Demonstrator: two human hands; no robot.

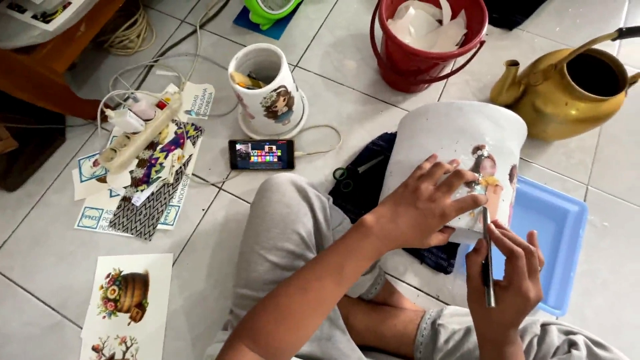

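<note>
A white pot (443, 143) lies tilted on its side in front of me, with a picture of a doll-like figure (490, 177) stuck on its wall. My left hand (423, 203) lies flat on the pot, fingers spread and touching the picture's edge. My right hand (510, 277) grips a thin dark brush (488, 257) whose tip meets the picture's lower part. I sit on the tiled floor with grey trousers (287, 233) on my bent legs.
A blue tray (557, 227) lies under my right hand. A second decorated white pot (267, 90), a phone (262, 154), scissors (351, 171) on dark cloth, a red bucket (427, 40), a brass watering can (570, 83), a power strip (137, 137) and printed paper sheets (127, 303) surround me.
</note>
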